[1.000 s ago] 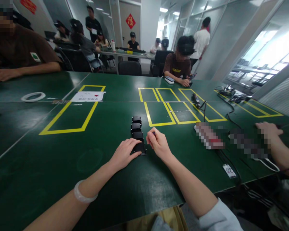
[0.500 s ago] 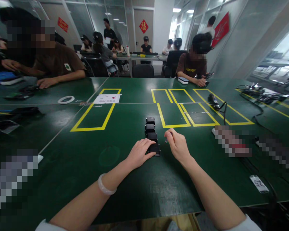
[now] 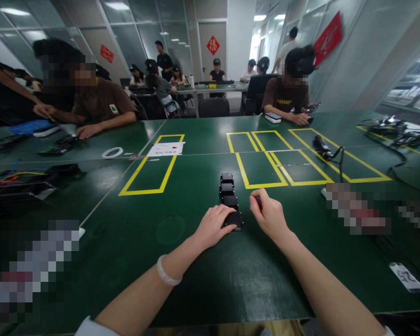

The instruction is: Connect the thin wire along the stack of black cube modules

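Green covers the big table (image 3: 196, 280) from end to end. Four little black boxes (image 3: 227, 190) sit on it in a straight line, one behind the other and touching, right in front of the person. The left hand (image 3: 213, 227) lies on the nearest box (image 3: 235, 219). Its fingers are bent over the top of that box and hold it down on the table. A white bracelet (image 3: 166, 273) goes round the left wrist.

The right hand (image 3: 271, 217) is just beside the same box, on the other side, and does not touch it. Its thumb and first finger are pinched tight on a small dark thing (image 3: 258, 199). That thing is too tiny to name; it may be a little knob or a pen tip.

Past the boxes, yellow tape (image 3: 266, 185) makes squares on the table. A white paper (image 3: 165, 149) lies at the far end of the left tape square, and a white ring (image 3: 112, 152) lies near it. A black tool (image 3: 322, 146) with a cord lies on the right squares. A white label (image 3: 406, 276) lies near the right edge. People in brown shirts (image 3: 105, 105) sit on the far side of the table.
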A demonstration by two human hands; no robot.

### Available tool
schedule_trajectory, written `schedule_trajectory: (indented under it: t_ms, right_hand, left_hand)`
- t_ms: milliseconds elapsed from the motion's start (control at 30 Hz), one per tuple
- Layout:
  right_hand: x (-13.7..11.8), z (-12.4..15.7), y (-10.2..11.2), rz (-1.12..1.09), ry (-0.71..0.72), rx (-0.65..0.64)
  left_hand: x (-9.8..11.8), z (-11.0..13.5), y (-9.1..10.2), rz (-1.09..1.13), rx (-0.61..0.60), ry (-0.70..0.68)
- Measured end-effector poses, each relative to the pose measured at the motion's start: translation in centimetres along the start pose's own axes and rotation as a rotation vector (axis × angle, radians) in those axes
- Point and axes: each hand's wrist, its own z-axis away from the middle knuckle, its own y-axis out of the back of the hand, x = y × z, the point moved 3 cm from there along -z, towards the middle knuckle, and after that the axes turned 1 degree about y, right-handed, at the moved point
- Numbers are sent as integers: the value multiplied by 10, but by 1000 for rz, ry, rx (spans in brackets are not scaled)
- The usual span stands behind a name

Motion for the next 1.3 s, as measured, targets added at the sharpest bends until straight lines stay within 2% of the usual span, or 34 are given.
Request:
schedule_trajectory:
  t_ms: [433, 733, 1300]
  right_hand:
    - [-2, -1, 1, 33, 42, -11]
    - [2, -1, 4, 33, 18, -30]
    - [-6, 0, 5, 9, 91, -69]
  left_hand:
    - [1, 1, 2, 3, -7, 12]
    - [1, 0, 1, 6, -6, 8]
    - [1, -1, 2, 10, 5, -6]
